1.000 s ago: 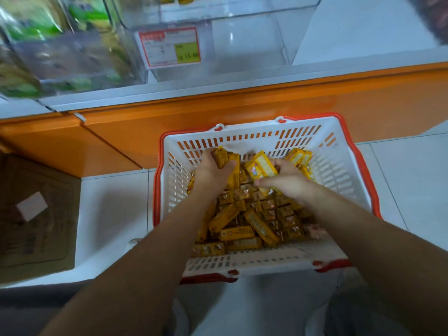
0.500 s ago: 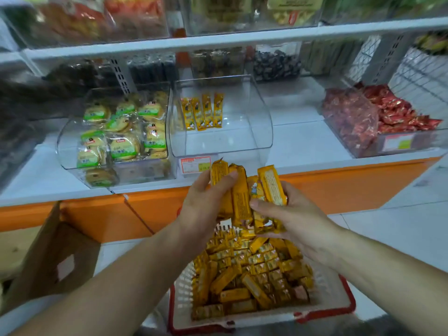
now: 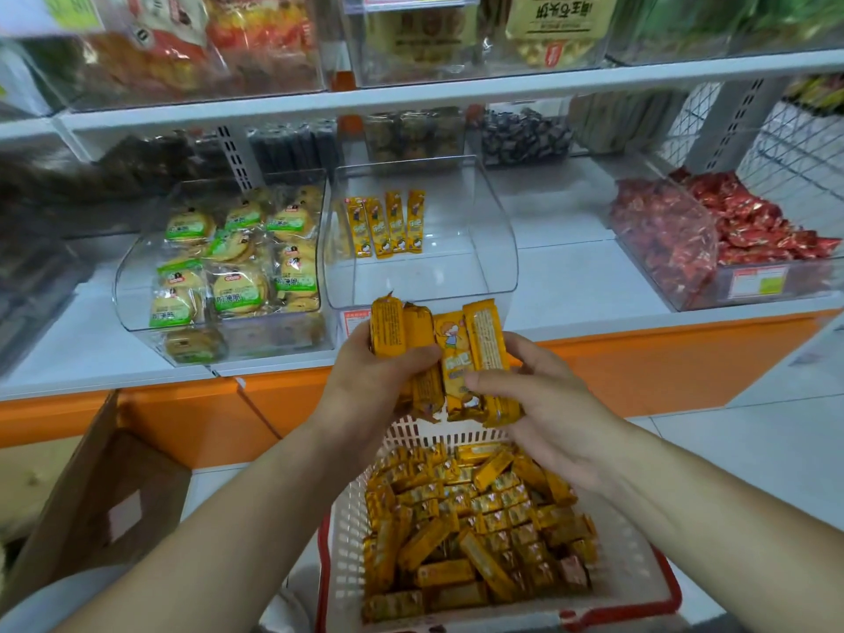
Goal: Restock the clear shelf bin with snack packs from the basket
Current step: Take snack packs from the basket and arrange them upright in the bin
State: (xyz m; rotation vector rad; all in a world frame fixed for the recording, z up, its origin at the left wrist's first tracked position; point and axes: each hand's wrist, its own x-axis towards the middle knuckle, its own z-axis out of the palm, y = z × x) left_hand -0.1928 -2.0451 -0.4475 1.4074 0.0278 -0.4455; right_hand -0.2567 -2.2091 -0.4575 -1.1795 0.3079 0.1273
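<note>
— Which step is this?
— The carry. My left hand [image 3: 365, 395] and right hand [image 3: 548, 418] have their fingers [image 3: 413, 358] curled round one bunch of packs [image 3: 438, 349], upright at the centre of the frame, above the basket [image 3: 345, 532] at the bottom
— And the bin?
— The bin [image 3: 479, 230] is just above the bunch, on the shelf [image 3: 571, 285]. Only four packs [image 3: 383, 226] stand at its back, so I reckon the job is barely begun
— Next?
— Lift over the curved front lip and set them down, I'd say. The wrap looks slick, so a loose squeeze might let one slide out
— What are they like?
— Slim yellow bars with crimped ends and shiny wrap. The bin is hard clear plastic, the basket a white lattice with a red rim
</note>
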